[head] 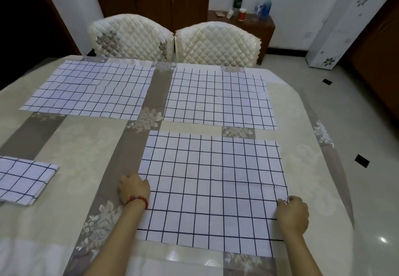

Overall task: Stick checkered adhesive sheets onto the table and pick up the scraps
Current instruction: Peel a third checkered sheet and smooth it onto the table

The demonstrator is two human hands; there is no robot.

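Observation:
Three white checkered adhesive sheets lie flat on the table (82,150): one at the far left (88,89), one at the far right (218,98), one nearest me (211,189). My left hand (133,189), with a red bead bracelet on its wrist, rests on the left edge of the near sheet, fingers curled at that edge. My right hand (292,214) pinches the near sheet's right edge, which is slightly wrinkled there. A folded stack of checkered sheets (23,179) sits at the table's left edge.
The table carries a beige and grey floral cover. Two quilted cream chairs (172,38) stand along the far side. Behind them is a brown cabinet (257,25) with bottles. A white floor unit (345,23) stands at the right on the tiled floor.

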